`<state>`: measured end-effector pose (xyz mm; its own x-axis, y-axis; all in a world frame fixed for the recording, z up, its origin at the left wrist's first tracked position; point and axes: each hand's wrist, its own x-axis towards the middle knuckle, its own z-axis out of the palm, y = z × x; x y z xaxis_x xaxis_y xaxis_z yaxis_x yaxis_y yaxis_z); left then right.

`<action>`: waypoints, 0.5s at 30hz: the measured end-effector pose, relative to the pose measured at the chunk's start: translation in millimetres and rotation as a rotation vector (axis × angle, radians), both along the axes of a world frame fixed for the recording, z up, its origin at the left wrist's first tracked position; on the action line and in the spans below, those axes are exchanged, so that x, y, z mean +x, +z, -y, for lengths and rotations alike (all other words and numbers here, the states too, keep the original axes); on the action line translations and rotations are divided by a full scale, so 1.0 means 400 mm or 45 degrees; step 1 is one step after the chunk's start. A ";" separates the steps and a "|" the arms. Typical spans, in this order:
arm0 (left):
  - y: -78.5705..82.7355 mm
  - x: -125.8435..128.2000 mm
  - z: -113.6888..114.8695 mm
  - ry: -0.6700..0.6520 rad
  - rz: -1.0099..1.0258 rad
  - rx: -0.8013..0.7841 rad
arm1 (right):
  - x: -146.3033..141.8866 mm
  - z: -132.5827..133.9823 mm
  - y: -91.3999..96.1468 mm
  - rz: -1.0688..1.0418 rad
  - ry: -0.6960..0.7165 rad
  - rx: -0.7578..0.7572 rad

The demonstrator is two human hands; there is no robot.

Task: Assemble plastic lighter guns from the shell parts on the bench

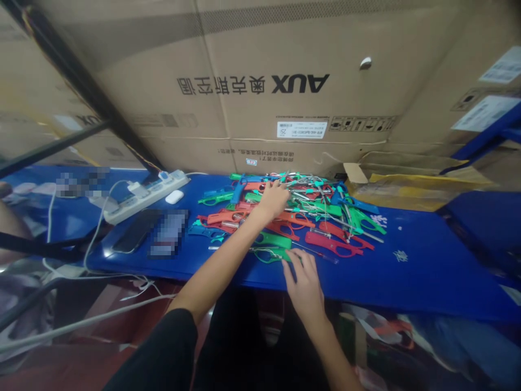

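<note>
A pile of long-reach lighter parts [331,209], with red, orange, green and blue plastic casings, metal tubes and thin wires, lies on the blue tabletop. My left hand [275,198] reaches over its back part, fingers slightly apart and pointing down among the pieces; the fingertips are partly hidden. At the pile's front edge, my right hand [304,277] has its thumb and index finger closed on the end of a green lighter casing [268,255]. A red lighter casing [331,244] lies just right of that hand.
A white power strip [146,196] with plugs, a white earbud case [175,196] and two phones, one a dark phone [136,232], lie left. A large cardboard box [252,108] stands behind the blue table [386,282]. Small white pieces [400,255] lie right.
</note>
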<state>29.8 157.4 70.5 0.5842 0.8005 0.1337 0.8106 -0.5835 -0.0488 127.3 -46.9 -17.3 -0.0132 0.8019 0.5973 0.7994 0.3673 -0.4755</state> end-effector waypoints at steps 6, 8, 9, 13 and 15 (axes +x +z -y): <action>0.023 -0.010 0.005 0.017 -0.009 0.079 | 0.004 -0.002 -0.009 -0.004 0.019 0.000; 0.027 -0.018 0.009 0.034 0.000 0.108 | 0.004 -0.002 -0.012 -0.007 0.013 -0.001; 0.026 -0.022 0.012 0.034 -0.001 0.118 | 0.004 -0.002 -0.013 -0.009 0.007 -0.002; 0.010 -0.024 0.021 -0.052 -0.026 0.131 | 0.000 -0.004 -0.016 -0.018 -0.017 -0.032; -0.003 -0.016 0.021 -0.143 -0.038 0.139 | -0.002 -0.005 -0.017 -0.024 -0.027 -0.050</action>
